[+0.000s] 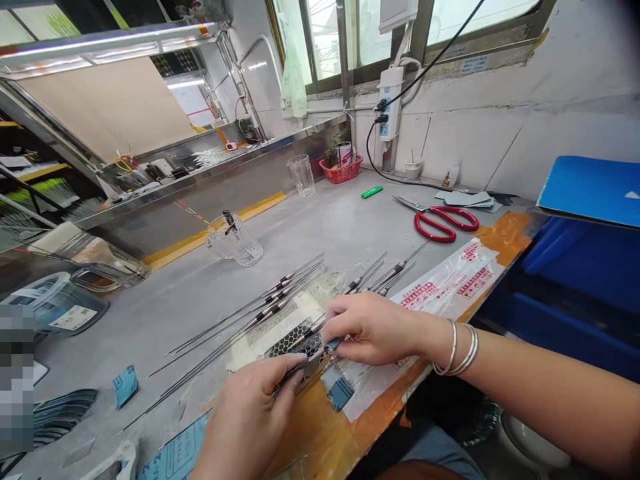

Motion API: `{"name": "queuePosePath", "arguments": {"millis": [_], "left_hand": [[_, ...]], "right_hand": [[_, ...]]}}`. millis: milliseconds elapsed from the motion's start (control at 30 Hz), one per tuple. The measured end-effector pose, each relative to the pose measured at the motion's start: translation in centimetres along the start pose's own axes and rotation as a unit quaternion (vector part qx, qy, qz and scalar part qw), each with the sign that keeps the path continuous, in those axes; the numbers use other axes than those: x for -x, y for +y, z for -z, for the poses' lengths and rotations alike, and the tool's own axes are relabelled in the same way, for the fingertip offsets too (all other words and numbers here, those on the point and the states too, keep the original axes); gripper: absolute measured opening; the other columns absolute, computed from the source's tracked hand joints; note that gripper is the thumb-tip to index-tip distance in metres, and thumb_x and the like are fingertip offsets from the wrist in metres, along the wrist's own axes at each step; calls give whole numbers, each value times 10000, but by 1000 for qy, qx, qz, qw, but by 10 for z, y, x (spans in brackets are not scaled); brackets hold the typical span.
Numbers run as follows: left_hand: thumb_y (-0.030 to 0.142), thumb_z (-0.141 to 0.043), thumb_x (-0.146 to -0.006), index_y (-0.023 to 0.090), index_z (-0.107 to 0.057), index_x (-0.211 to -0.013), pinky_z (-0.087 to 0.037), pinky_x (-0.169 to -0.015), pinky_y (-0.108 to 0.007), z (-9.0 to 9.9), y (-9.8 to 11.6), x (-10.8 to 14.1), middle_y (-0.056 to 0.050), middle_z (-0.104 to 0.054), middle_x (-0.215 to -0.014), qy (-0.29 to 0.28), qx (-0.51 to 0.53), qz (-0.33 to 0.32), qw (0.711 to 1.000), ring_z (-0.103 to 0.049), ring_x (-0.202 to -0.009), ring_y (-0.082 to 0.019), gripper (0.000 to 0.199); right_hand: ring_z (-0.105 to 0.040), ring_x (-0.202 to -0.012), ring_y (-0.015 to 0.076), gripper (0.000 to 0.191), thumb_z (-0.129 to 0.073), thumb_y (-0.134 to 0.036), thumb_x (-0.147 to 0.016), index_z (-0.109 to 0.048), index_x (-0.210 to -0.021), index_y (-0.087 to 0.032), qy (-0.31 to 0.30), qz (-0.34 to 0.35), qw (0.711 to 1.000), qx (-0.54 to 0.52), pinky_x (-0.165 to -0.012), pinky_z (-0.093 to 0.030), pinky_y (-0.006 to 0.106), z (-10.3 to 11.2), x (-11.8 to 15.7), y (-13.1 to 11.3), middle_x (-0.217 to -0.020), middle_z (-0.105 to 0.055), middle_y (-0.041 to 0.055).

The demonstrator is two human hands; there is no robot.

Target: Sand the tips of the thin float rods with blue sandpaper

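Note:
My left hand (pixel 257 407), at the lower middle, has thumb and forefinger pinched on a thin fishing float, mostly hidden by the fingers. My right hand (pixel 373 327) is closed just beside it, fingertips pressing a small piece of blue sandpaper (pixel 333 345) against the float. Beneath and beyond the hands lie several dark-banded fishing floats (pixel 270 310) with long thin stems, on a pad with a black honeycomb pattern (pixel 289 338). A worn scrap of blue sandpaper (pixel 340 393) sits below my right hand. Another blue sandpaper sheet (pixel 175 450) lies left of my left hand.
Red-handled scissors (pixel 435 223), a green box cutter (pixel 372 192), glass mugs (pixel 243 243) and a red basket (pixel 341 171) stand or lie farther back. Printed plastic film (pixel 450 283) runs along the table's right edge, beside blue bins (pixel 575 287). A clear tub (pixel 60 307) is at left.

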State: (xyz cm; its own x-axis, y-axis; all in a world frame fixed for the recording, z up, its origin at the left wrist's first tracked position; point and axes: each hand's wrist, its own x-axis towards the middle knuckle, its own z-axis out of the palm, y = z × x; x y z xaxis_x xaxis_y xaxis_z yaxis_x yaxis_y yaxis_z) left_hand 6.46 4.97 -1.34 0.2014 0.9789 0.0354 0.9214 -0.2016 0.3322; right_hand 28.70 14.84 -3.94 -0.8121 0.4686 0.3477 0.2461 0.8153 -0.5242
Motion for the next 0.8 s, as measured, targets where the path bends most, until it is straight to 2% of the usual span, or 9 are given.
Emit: {"name": "queuePosePath", "arguments": {"millis": [267,667,800], "left_hand": [[267,-513,-887,338,-705,-1028,-564,-756,-299,-2,10,-11,58,-765,-973,-14,30,-2,999,-720,-872,-170,248],[254,-505,-911,330,-702,-1021,-491,-658,-237,-4,27,-29,50,-757,-939,-58,53,-24,997,-685,-780,-138,238],[255,-504,-894,315,-708,-957,-448,-632,-248,-6,37,-36,43,-732,-808,-65,44,-20,997,-646,-720,-144,222]], "right_hand": [[-543,-755,142,198,-595,-147,-784,-704,-940,-203,-2,2,1000,3,-666,-402,242,8,9,9,-819,-590,25],[-503,-684,134,136,-549,-131,-792,-677,-816,-168,-12,5,998,58,-612,-369,238,17,15,13,-730,-551,15],[-496,-670,135,154,-538,-140,-789,-682,-827,-177,-5,-1,997,72,-599,-352,245,16,17,14,-745,-560,18]]}}
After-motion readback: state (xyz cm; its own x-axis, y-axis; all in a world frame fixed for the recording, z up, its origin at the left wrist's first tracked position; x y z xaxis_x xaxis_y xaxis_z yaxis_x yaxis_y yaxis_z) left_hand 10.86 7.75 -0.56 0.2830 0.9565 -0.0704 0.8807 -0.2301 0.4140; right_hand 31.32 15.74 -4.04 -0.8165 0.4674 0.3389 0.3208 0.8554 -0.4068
